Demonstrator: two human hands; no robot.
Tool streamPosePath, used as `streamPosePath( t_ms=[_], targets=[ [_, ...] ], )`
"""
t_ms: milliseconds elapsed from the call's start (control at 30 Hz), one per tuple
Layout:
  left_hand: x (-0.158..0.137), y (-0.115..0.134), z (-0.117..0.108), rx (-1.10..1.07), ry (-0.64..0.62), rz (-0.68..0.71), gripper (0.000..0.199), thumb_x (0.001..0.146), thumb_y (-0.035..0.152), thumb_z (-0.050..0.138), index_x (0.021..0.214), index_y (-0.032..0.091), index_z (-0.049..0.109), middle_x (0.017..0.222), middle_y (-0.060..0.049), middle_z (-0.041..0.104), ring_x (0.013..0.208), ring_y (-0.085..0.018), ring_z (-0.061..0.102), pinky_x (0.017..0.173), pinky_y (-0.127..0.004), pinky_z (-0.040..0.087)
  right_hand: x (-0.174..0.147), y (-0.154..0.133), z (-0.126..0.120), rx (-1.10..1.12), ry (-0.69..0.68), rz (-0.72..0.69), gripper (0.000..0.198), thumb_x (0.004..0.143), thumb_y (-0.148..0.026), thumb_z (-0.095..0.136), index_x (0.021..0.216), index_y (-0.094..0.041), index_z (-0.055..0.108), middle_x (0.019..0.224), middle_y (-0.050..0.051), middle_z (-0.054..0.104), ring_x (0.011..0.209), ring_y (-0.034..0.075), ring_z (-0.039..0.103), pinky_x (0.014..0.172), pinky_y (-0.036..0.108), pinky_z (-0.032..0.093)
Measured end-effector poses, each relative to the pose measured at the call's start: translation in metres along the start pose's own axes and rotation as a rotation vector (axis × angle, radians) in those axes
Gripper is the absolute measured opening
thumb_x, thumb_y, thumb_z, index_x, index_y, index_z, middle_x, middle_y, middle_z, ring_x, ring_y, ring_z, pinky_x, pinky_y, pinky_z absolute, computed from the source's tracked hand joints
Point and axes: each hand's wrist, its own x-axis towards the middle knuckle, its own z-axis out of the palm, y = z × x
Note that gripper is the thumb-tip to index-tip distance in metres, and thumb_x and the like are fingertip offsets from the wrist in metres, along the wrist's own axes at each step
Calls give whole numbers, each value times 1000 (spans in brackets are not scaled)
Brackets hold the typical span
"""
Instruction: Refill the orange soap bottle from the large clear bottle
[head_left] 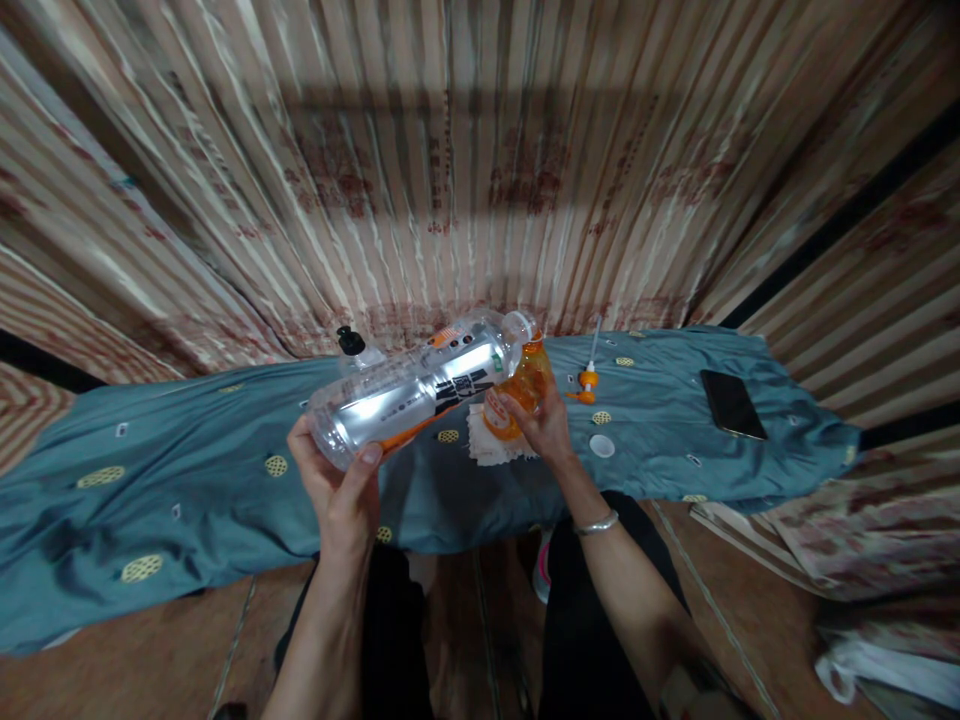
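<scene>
My left hand is wrapped round the base of a large clear plastic bottle with a silver and orange label. The bottle lies tilted, its uncapped neck pointing right, over the mouth of an orange bottle. My right hand grips that orange bottle, which stands roughly upright over a pale cloth. Whether liquid runs between the two mouths, I cannot tell. To the right lies an orange pump top with a clear tube, and near it a small white round cap.
A teal cloth with yellow pineapple prints covers the narrow surface. Behind the large bottle stands a clear bottle with a black top. A dark phone lies at the right. Striped curtains hang along the back and sides.
</scene>
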Motion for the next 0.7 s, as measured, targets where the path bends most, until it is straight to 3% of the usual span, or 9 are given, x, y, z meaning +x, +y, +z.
streamPosePath(
  t_ms=[267, 433, 533, 700],
  targets=[
    [-1, 2, 2, -11, -22, -12, 86, 61, 56, 121, 125, 32, 68, 136, -5, 71, 129, -33, 73, 126, -61, 62, -1, 2, 2, 5, 9, 14, 82, 98, -81, 95, 155, -25, 76, 145, 19, 88, 145, 45, 83, 131, 69, 68],
    [-1, 3, 3, -35, 7, -15, 91, 54, 58, 124, 123, 31, 71, 134, -5, 71, 126, -30, 72, 109, -47, 67, -1, 3, 2, 7, 12, 21, 83, 97, -80, 96, 156, -25, 75, 144, 18, 89, 143, 44, 84, 129, 69, 69],
    [-1, 2, 3, -21, 6, -22, 90, 56, 57, 123, 124, 32, 70, 136, -6, 72, 125, -31, 71, 103, -46, 68, -1, 3, 2, 13, 20, 24, 82, 96, -82, 97, 152, -26, 76, 141, 17, 90, 138, 44, 86, 128, 70, 70],
    [-1, 1, 0, -4, -17, -3, 83, 61, 54, 120, 124, 32, 69, 131, -5, 70, 127, -33, 71, 117, -58, 66, -1, 4, 2, -1, 15, 4, 82, 95, -81, 98, 152, -26, 75, 139, 17, 89, 135, 45, 87, 126, 71, 71]
  ],
)
